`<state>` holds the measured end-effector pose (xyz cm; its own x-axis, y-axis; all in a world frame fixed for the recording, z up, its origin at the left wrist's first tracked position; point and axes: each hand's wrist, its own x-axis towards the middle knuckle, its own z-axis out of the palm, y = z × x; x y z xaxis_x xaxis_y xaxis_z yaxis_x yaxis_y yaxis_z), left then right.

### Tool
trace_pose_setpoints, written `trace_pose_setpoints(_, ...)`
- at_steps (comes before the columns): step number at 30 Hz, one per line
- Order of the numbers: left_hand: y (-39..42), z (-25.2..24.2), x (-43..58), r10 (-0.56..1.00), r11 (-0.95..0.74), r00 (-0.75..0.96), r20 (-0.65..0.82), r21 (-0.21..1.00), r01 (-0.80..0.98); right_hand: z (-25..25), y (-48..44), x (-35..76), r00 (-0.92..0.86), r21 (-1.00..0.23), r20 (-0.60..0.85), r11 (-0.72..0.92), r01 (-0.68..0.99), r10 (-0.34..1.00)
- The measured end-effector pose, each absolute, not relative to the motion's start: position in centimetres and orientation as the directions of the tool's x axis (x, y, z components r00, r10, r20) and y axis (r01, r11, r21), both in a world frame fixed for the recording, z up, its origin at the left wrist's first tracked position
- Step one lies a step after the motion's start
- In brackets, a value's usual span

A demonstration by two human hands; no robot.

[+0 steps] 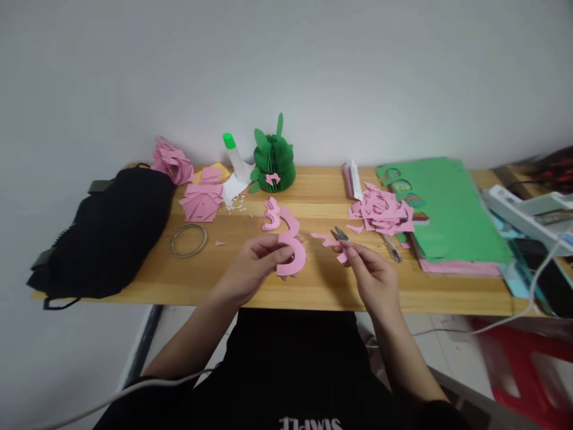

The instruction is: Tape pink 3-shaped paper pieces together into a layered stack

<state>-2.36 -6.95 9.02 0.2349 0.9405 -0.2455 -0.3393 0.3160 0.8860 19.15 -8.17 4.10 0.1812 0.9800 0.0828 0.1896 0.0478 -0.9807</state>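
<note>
My left hand [262,263] is closed on a pink paper cutout [298,257] shaped like a figure 3, thumb on its face. To the right, my right hand [369,269] is closed, pinching a thin pink paper scrap [342,257]. The spread blades of small scissors [339,233] stick out past its fingertips; their handles are hidden by the hand. Just behind the held cutout lie smaller pink cutouts [271,215] of similar shape. A green honeycomb-paper figure [274,164] with leaf-like pieces and a small pink piece on its front stands farther back.
Left are a black bag [111,233], a tape ring [188,240], pink sheets [202,202] and a green-capped glue stick [233,152]. Right are pink scraps [380,209], a utility knife [393,248], green sheets [461,209] and a phone [544,275]. A wall [286,71] rises behind the table [215,289].
</note>
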Motion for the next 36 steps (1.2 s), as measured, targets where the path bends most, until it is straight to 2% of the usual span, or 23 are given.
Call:
trace_pose_setpoints(6, -4.4, 9.5, -2.1, 0.923, 0.329, 0.298, -0.243, 0.900, -0.285, 4.1, -5.4, 19.5, 0.142, -0.992, -0.019, -0.037, 0.119, 0.990)
trace_pose_setpoints(12, -2.2, 9.6, -2.1, 0.889, 0.409, 0.348, -0.297, 0.856, -0.316, 3.9, -3.1, 19.2, 0.039, -0.953, -0.116, -0.122, 0.276, 0.993)
trace_pose_setpoints(19, -0.6, 9.5, -1.3, 0.941, 0.295, 0.226, -0.252, 0.938, -0.183, 4.3, -1.6, 19.8, 0.091, -0.919, -0.103, -0.130, 0.372, 0.990)
trace_pose_setpoints(22, -0.3, 9.8, -1.3, 0.934, 0.302, 0.248, -0.256, 0.938, -0.167, 5.6, -1.1, 20.2, 0.100, -0.949, -0.093, -0.119, 0.293, 0.991)
trace_pose_setpoints(27, -0.1, 10.5, -1.7, 0.904, 0.366, 0.324, -0.279, 0.896, -0.250, 8.8, -0.7, 20.5, 0.137, -0.990, -0.062, -0.079, 0.116, 0.989)
trace_pose_setpoints(36, -0.1, 10.9, -2.6, 0.876, 0.345, 0.438, -0.203, 0.898, -0.272, 12.4, -1.0, 19.4, 0.022, -0.998, -0.046, -0.045, -0.050, 0.999)
